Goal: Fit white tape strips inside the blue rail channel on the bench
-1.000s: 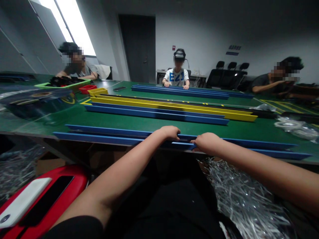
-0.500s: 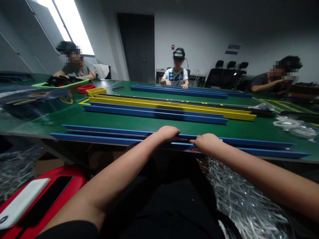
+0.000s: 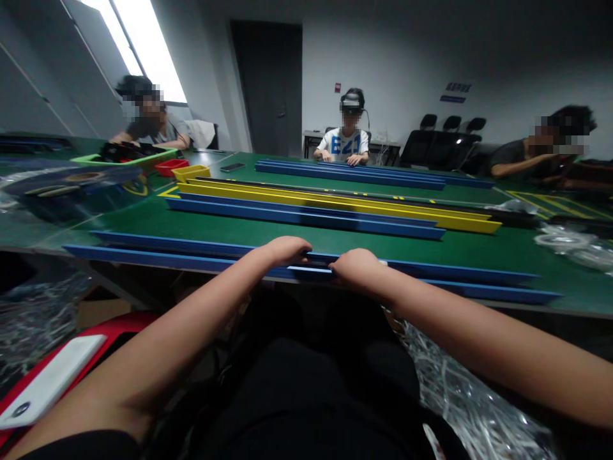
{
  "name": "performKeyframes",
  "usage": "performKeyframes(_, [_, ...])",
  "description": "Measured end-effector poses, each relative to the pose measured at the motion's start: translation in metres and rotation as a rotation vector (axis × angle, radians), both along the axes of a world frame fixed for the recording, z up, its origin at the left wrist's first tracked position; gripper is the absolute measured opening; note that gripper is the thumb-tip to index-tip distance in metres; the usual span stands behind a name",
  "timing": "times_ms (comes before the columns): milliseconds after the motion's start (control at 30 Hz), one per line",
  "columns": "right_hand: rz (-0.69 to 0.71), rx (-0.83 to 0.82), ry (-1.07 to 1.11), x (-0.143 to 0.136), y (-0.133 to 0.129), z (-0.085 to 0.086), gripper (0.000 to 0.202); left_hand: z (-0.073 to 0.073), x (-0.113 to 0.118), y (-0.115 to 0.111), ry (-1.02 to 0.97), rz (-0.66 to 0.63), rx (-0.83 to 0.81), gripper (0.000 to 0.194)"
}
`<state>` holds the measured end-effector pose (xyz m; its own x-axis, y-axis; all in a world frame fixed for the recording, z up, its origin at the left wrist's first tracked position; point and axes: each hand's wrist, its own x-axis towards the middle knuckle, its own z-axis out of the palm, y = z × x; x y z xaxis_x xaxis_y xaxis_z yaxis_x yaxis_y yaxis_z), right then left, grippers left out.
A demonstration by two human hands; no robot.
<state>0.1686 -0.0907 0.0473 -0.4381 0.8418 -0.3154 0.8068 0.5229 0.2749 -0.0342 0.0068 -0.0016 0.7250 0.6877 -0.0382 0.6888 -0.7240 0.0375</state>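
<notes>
A long blue channel strip (image 3: 158, 256) lies along the near edge of the green table, its raised walls running left to right. Over its middle, my left hand (image 3: 288, 250) is curled with the fingertips down between the walls. Close by on the right, my right hand (image 3: 357, 267) is closed at the strip's near wall, thumb and finger pressed together. Both hands grip the channel strip, though most of the fingers are hidden. Whether anything small sits inside the strip under the fingers, I cannot tell.
Beyond lie another blue strip (image 3: 306, 219), a yellow strip (image 3: 335, 206) and more blue strips (image 3: 349, 176). Wrapped film rolls (image 3: 81, 191) stand left, bagged white coils (image 3: 575, 246) right. A red stool (image 3: 90, 329) carries a white device (image 3: 52, 382). Three people sit around the table.
The near blue channel strip has slid left along the table edge, and both my hands have moved left with it. The view has shifted slightly.
</notes>
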Motion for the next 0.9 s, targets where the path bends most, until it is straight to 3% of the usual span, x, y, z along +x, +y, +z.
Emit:
performKeyframes(167, [0.012,-0.014,-0.018,-0.015,0.006,0.004,0.040,-0.001,-0.010,0.000,-0.024,0.057,-0.027,0.028])
performKeyframes(367, [0.089,0.019,0.008,0.014,0.001,0.015,0.046,-0.002,-0.006,0.004,-0.003,0.132,-0.052,0.036])
performKeyframes(600, [0.055,0.000,-0.034,0.042,-0.005,0.040,0.043,0.001,-0.006,0.001,-0.007,0.139,-0.060,0.040])
performKeyframes(900, [0.285,0.073,-0.009,0.074,-0.014,0.042,0.049,0.000,-0.006,0.002,-0.008,0.146,-0.077,0.041])
